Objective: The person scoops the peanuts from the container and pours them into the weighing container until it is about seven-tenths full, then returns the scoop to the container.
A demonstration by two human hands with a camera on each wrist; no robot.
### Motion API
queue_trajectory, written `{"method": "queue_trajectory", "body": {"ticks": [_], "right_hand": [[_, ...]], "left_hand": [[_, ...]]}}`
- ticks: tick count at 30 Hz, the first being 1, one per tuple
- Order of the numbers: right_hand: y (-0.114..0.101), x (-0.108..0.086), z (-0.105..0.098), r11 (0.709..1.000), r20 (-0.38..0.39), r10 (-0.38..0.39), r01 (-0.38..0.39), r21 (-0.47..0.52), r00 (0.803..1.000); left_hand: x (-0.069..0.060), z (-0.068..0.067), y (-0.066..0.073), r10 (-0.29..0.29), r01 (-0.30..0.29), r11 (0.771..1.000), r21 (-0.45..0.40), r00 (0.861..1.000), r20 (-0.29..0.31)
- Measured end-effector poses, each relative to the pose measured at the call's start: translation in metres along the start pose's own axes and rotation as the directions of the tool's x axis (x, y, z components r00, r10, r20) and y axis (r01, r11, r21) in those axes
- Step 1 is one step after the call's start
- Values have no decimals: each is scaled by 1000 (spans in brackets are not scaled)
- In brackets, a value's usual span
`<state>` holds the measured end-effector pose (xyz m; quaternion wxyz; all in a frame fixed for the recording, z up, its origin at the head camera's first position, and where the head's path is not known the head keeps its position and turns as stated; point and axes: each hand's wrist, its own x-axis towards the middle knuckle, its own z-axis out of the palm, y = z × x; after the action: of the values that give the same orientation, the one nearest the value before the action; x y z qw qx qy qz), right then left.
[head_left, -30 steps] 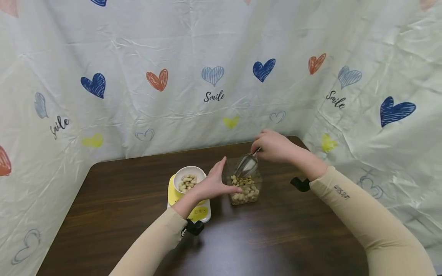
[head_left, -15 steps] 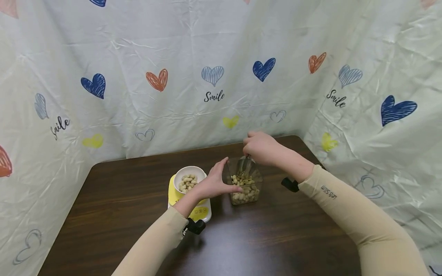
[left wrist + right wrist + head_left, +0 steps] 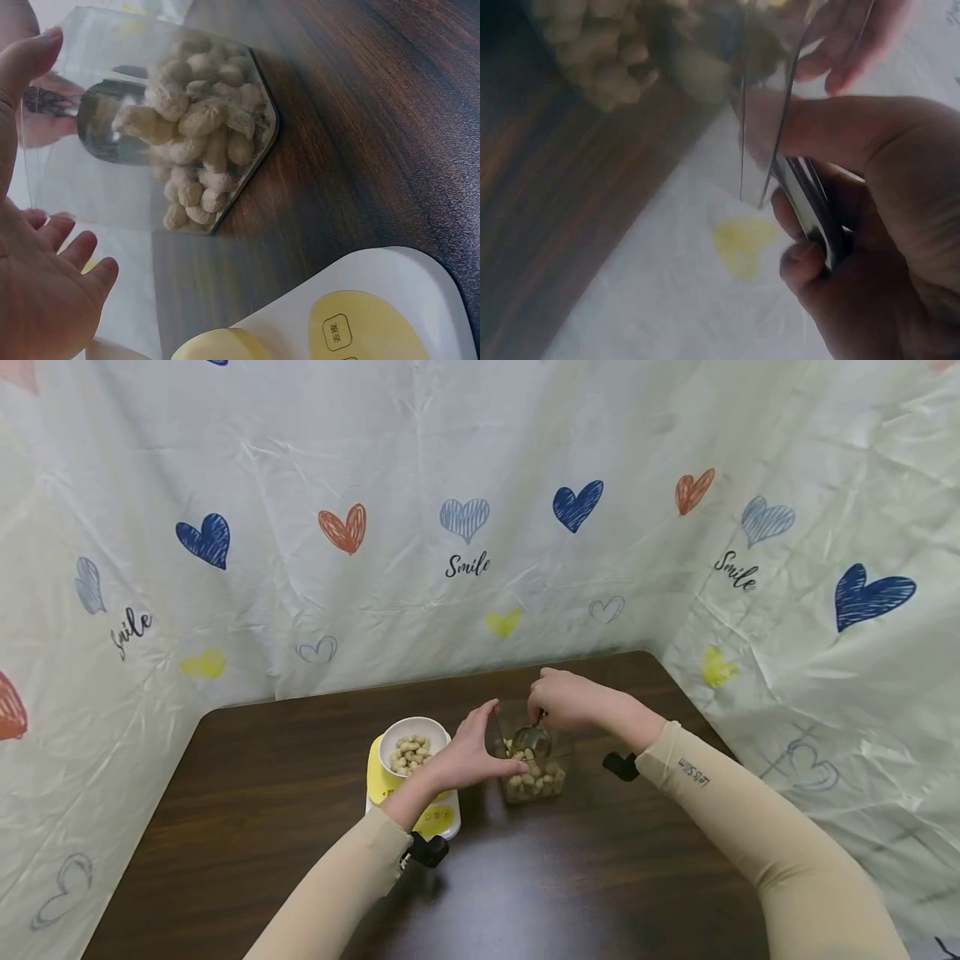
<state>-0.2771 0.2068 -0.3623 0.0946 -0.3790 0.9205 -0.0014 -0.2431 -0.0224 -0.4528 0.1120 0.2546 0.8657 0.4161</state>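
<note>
A clear plastic container (image 3: 82, 184) with unshelled peanuts (image 3: 202, 142) in its lower part stands on the table. My left hand (image 3: 472, 760) holds its upper left side, thumb on one wall and fingers on another. My right hand (image 3: 573, 700) reaches over from the far right and grips the handle of a metal scoop (image 3: 532, 742). Down inside the container, the scoop's bowl meets the peanuts, and a few lie at its mouth in the left wrist view. Blur hides part of the scoop in the right wrist view.
Left of the container, a white bowl (image 3: 387, 742) with peanuts sits on a yellow-and-white kitchen scale (image 3: 444, 827), under my left forearm. The dark wooden table (image 3: 262, 827) ends at a white curtain (image 3: 405, 452) printed with hearts behind and at both sides.
My right hand has moved left and lowered the scoop deeper into the container, its bowl tilting down into the peanuts. My left hand keeps its hold at the container's side.
</note>
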Motion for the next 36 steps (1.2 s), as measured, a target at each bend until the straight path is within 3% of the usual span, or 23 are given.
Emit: {"method": "queue_trajectory", "body": {"ticks": [6, 12, 19, 29, 36], "right_hand": [[11, -2, -9, 990, 70, 27, -37, 135, 997], [23, -4, -16, 949, 137, 55, -95, 300, 989], [27, -1, -17, 931, 173, 78, -133, 340, 982], [38, 4, -22, 861, 244, 149, -247, 444, 958], [39, 5, -23, 885, 262, 107, -213, 415, 959]], "left_hand": [[0, -1, 3, -5, 5, 1000, -5, 1000, 0], [0, 1, 5, -5, 4, 1000, -2, 1000, -26], [1, 1, 2, -5, 5, 1000, -20, 1000, -15], [0, 1, 2, -7, 7, 999, -40, 1000, 4], [0, 1, 3, -4, 4, 999, -46, 1000, -3]]}}
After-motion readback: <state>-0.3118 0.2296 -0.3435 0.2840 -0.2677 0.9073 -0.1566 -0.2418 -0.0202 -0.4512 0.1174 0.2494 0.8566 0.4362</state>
